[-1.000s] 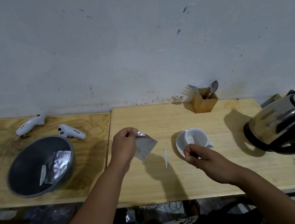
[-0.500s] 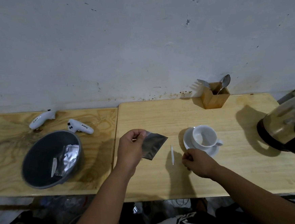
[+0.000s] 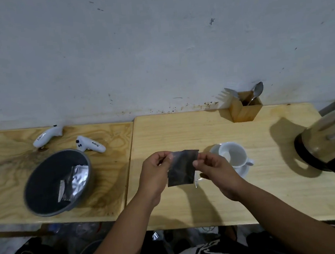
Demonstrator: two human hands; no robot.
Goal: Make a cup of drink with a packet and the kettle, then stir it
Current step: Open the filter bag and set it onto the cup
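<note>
Both hands — left hand (image 3: pixel 156 172), right hand (image 3: pixel 216 170) — pinching packet (image 3: pixel 182 167) (dark foil)

Grey bowl (image 3: pixel 56 181) is sat near the front edge of the left wooden table (image 3: pixel 12 199); crumpled foil wrappers (image 3: pixel 74 179) are held in it. Two white controllers (image 3: pixel 90 146) are laid toward that table's back edge, one just behind the bowl's rim, the other (image 3: pixel 46 136) nearer the wall (image 3: pixel 136 49), apart from each other. A wooden holder (image 3: pixel 245 110) is placed at the right table's back edge, with a fork (image 3: pixel 231 92) leaned in it.
</note>
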